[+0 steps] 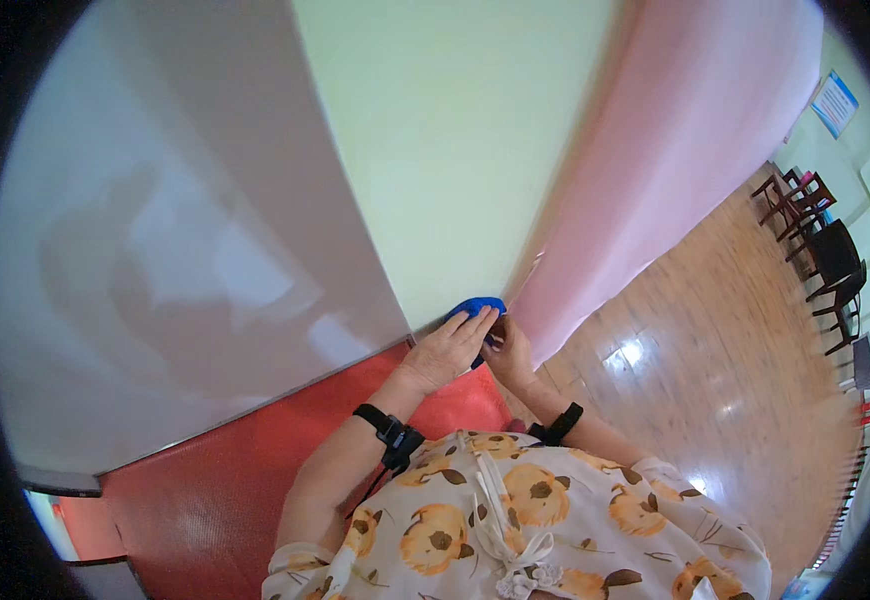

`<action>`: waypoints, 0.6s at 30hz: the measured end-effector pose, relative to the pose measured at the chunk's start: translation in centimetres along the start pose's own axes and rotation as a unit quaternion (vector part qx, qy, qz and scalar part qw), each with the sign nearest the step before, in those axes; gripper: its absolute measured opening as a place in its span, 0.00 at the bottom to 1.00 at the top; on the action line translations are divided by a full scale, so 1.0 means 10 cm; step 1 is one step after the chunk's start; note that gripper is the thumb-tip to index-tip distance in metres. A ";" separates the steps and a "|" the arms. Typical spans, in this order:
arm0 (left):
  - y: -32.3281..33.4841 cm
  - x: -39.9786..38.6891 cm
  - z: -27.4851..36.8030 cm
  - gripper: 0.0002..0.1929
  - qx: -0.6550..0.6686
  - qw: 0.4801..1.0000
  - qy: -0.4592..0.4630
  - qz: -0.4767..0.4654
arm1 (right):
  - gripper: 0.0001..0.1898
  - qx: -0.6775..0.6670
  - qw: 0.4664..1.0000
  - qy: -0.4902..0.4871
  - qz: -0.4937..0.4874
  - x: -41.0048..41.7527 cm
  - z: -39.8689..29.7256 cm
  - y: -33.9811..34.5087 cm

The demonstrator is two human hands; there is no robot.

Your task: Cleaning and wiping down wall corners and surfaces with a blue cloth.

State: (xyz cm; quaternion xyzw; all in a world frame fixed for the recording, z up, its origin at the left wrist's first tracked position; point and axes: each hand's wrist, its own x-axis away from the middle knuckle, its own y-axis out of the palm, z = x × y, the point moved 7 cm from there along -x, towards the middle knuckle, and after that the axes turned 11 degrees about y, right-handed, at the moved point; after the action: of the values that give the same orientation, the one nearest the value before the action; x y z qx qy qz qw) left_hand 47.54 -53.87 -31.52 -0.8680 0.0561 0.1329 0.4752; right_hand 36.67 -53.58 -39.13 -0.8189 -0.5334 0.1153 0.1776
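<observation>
A blue cloth [478, 304] is bunched against the low end of a pale green wall panel [450, 150]. My left hand [450, 351] lies over it with the fingers stretched out, pressing it to the surface. Close beside, my right hand [514, 352] has bent fingers at the panel's right edge, next to the pink curtain [630, 210]. Its fingertips are partly hidden, and whether they grip the cloth cannot be told. A dark blue bit shows below both hands. Black straps circle both wrists.
A grey-white wall [202, 247] rises on the left, with shadows cast on it. Red matting [240, 465] covers the floor below it. To the right stretches a wooden floor [652, 375], with several dark chairs [832, 247] along the far wall.
</observation>
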 end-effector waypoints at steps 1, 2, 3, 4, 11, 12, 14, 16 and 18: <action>0.03 0.03 0.03 0.23 0.016 1.000 0.017 -0.008 | 0.21 -0.003 0.997 0.070 -0.030 -0.02 0.16 0.07; 0.03 0.07 0.05 0.22 0.029 0.999 0.021 0.013 | 0.20 -0.030 0.996 0.068 -0.048 -0.03 0.28 0.17; 0.06 0.14 0.06 0.22 0.033 0.999 0.020 0.014 | 0.20 -0.028 0.996 0.071 -0.048 -0.05 0.32 0.22; 0.09 0.21 0.08 0.20 0.039 0.999 0.034 0.003 | 0.21 -0.050 0.984 0.124 -0.119 -0.04 0.43 0.36; 0.14 0.63 0.14 0.17 0.097 0.993 0.063 0.036 | 0.23 -0.165 0.919 0.272 -0.231 0.26 0.45 0.77; 0.12 0.66 0.11 0.17 0.109 0.990 0.074 0.052 | 0.23 -0.165 0.919 0.278 -0.224 0.28 0.43 0.78; 0.09 0.71 0.06 0.17 0.129 0.986 0.082 0.069 | 0.21 -0.189 0.929 0.233 -0.219 0.29 0.30 0.79; 0.13 0.80 0.06 0.16 0.149 0.982 0.084 0.082 | 0.20 -0.245 0.910 0.267 -0.203 0.37 0.21 0.80; 0.21 0.91 0.08 0.17 0.158 0.979 0.067 0.108 | 0.19 -0.300 0.887 0.298 -0.187 0.42 0.12 0.81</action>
State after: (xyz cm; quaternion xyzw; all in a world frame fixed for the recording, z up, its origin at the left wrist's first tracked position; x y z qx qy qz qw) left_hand 55.63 -54.04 -36.22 -0.7778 0.2019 0.1141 0.5841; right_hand 44.70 -52.55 -43.54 -0.7141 -0.6076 -0.3352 0.0926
